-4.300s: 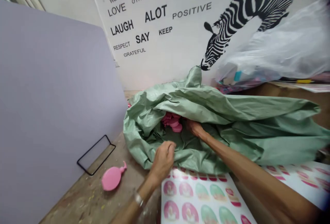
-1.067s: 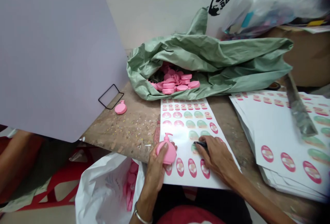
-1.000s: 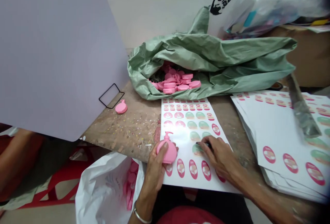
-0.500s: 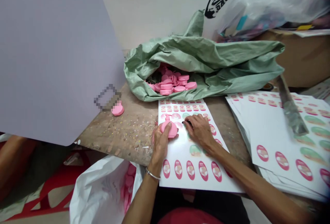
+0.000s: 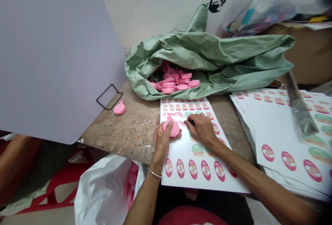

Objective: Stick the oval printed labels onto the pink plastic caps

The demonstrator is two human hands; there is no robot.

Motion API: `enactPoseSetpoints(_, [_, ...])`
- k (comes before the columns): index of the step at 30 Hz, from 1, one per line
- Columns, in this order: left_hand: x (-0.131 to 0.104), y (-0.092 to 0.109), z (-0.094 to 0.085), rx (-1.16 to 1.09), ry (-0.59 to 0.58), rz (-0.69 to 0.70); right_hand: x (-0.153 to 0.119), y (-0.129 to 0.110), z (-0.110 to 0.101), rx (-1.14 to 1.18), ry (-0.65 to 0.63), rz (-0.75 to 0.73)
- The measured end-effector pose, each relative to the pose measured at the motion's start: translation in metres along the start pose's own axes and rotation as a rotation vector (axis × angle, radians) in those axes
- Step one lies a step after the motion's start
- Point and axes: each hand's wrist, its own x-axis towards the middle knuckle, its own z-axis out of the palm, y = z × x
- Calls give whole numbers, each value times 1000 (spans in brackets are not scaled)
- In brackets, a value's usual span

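Observation:
A pink pump-shaped bottle [image 5: 171, 128] is gripped in my left hand [image 5: 162, 140], thumb on its front face, over a white sticker sheet [image 5: 181, 152]. My right hand [image 5: 202, 128] rests on the same sheet just to the right, its fingers closed round a small dark tool [image 5: 190, 122] whose tip points toward the bottle. Printed on the sheet are rows of pink ovals and green stickers. Behind it lies a green bag [image 5: 228, 52], its mouth open on several pink bottles [image 5: 172, 80].
One pink bottle [image 5: 119, 108] sits left, near a black wire frame [image 5: 109, 97]. A sheet stack [image 5: 261, 128] with a metal bar [image 5: 301, 107] lies right. A white bag [image 5: 101, 187] of pink pieces hangs below the table edge. A person's arm [image 5: 11, 156] shows far left.
The view has shifted slightly. My left hand keeps hold of the bottle, and the dark tool in my right hand shows more clearly.

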Motion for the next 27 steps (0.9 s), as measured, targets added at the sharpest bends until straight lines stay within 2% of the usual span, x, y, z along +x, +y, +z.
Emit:
enactPoseSetpoints(4, [1,-2,-1,-16,-13,-2,-2,0,1,-45,39,-48])
enactPoseSetpoints(9, [0,-1,-1,-6,-11,9,2,2,1,71,5,-10])
enactPoseSetpoints(15, [0,-3,-2,10,7,21,2,1,1,19,161,-144])
enactPoseSetpoints(17, [0,-3,-2,-3,8,18,0,2,0,-44,178,-161])
enactPoseSetpoints(20, [0,-2,-2,-17,11,15,-1,2,-2,-104,142,-121])
enactPoseSetpoints(22, [0,-2,-2,-18,8,17,0,-1,-2,-60,101,-106])
enactPoseSetpoints(24, [0,-3,-2,-26,2,22,2,-3,0,51,62,-74])
enactPoseSetpoints(27, [-1,-3,-2,-63,4,19,6,-3,4,300,31,97])
